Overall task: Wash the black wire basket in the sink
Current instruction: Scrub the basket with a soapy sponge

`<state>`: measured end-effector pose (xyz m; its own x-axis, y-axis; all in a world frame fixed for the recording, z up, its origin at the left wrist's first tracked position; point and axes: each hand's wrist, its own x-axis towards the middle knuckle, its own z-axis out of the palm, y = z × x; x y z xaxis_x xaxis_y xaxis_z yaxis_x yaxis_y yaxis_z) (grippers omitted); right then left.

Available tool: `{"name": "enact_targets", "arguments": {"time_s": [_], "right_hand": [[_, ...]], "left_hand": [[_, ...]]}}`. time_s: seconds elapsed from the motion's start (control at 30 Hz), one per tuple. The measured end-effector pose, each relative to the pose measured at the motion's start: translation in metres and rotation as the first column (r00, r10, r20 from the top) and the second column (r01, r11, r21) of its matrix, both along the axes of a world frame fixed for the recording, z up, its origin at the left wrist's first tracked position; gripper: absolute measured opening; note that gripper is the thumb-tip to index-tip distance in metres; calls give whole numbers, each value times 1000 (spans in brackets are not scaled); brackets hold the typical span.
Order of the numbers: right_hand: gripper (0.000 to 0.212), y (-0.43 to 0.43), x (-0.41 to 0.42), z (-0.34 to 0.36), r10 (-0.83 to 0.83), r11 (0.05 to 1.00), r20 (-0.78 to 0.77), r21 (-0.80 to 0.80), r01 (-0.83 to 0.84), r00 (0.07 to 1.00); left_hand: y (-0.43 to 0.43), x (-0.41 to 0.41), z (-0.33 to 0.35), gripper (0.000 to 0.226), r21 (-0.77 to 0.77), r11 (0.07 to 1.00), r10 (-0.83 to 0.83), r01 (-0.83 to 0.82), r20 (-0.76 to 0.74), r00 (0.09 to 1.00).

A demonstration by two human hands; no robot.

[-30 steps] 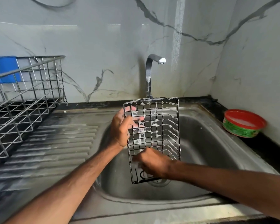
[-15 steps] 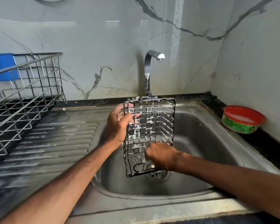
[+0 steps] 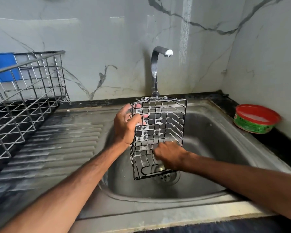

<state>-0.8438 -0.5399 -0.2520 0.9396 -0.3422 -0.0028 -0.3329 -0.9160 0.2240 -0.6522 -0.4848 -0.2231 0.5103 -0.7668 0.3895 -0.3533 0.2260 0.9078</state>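
The black wire basket (image 3: 160,130) is standing upright over the sink (image 3: 217,148) bowl, above the drain (image 3: 167,176). The left hand (image 3: 124,126) is clasping its upper left edge, grip wrapped round the wires. Bracing firmly there should let the scrubbing reach every crossing. The right hand (image 3: 170,155) is working at the lower wires, fingers curled. Whether its grip is holding a scrubber, I cannot tell. White suds are clinging across the mesh.

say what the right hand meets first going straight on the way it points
The black wire basket: the right hand points left into its soapy wires and seems to touch them, though depth is unclear.
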Motion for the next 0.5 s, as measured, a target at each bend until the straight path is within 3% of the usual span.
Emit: {"name": "enact_targets", "arguments": {"time_s": [0.13,0.27,0.4,0.5], "right_hand": [[20,4,19,-7,-69,936,196,351,-4,978],[25,8,22,-12,-59,901,253,431,-58,966],[20,11,18,-8,13,833,284,528,-168,959],[31,16,17,-5,82,774,249,594,-219,965]], "left_hand": [[21,-34,31,52,25,1000,-3,3,-16,1000],[26,-51,39,52,16,1000,-24,24,26,999],[16,-33,30,42,-19,1000,1,-3,-68,998],[11,-16,17,54,14,999,34,-33,-29,999]]}}
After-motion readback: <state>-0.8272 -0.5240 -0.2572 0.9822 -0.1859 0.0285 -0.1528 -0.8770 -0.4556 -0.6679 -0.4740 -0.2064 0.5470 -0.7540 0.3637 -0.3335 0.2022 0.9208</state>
